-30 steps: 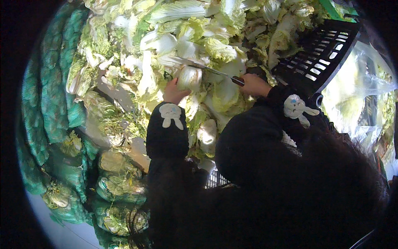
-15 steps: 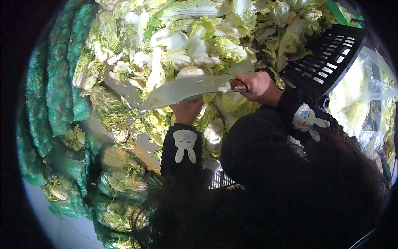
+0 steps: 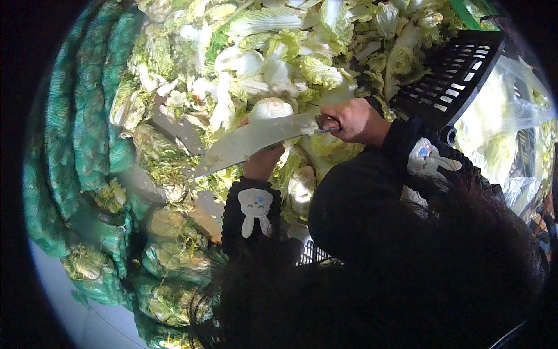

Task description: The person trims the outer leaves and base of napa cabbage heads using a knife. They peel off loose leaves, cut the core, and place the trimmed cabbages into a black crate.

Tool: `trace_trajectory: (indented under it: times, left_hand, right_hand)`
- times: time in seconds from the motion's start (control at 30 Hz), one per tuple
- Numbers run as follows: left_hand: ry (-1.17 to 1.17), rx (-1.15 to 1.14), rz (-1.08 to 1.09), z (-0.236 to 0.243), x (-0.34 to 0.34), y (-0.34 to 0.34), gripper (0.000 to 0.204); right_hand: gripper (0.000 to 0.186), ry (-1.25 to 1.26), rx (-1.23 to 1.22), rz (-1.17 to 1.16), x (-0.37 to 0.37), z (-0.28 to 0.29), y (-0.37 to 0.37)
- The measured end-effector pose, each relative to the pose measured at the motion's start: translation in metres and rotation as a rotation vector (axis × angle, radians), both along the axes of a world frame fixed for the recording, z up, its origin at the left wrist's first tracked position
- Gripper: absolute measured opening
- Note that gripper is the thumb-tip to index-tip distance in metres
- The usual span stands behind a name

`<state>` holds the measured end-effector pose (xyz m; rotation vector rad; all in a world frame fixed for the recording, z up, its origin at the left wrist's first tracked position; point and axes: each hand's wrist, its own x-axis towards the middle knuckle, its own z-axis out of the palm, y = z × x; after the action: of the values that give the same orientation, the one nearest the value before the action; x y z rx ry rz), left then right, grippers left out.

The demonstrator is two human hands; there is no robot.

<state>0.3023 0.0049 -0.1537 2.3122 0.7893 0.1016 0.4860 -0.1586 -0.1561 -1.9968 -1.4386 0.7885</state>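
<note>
My right hand [image 3: 356, 121] is closed around the dark handle of a large knife [image 3: 256, 141], whose broad curved blade points left and slightly toward me. Behind the blade, my left hand [image 3: 264, 161] is wrapped round a napa cabbage [image 3: 271, 109]. The cabbage's round white base shows just above the blade's back edge; the blade covers part of the left hand and much of the head. I cannot tell whether the blade touches the cabbage. Loose cabbage leaves [image 3: 319, 72] lie heaped beyond both hands.
Green mesh sacks [image 3: 92, 116] full of cabbages are stacked along the left. A black plastic crate [image 3: 450, 75] stands tilted at the right, beside pale cabbages in clear plastic [image 3: 494, 125]. Another cabbage [image 3: 301, 189] lies near my knee.
The knife and my right hand have shifted slightly left, with the blade a little lower and more slanted. More of the cabbage's white base shows above it. The view has shifted slightly.
</note>
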Motion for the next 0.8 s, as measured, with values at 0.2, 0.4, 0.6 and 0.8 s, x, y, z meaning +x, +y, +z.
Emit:
trace_trajectory:
  times: [0.2, 0.4, 0.6, 0.8]
  left_hand:
    - [0.016, -0.167, 0.08, 0.015, -0.01, -0.007, 0.052]
    - [-0.059, -0.131, 0.197, 0.036, -0.017, -0.013, 0.058]
    - [-0.236, -0.14, 0.364, 0.069, -0.031, -0.006, 0.078]
    - [-0.17, 0.02, 0.372, 0.087, -0.027, -0.003, 0.081]
  right_hand:
    - [0.015, -0.028, -0.101, 0.003, -0.001, 0.0, 0.001]
    - [0.018, -0.037, -0.097, -0.053, 0.002, -0.019, -0.011]
    - [0.025, 0.015, -0.506, -0.176, 0.015, -0.052, -0.028]
    - [0.031, -0.08, -0.33, -0.195, 0.013, -0.047, -0.017]
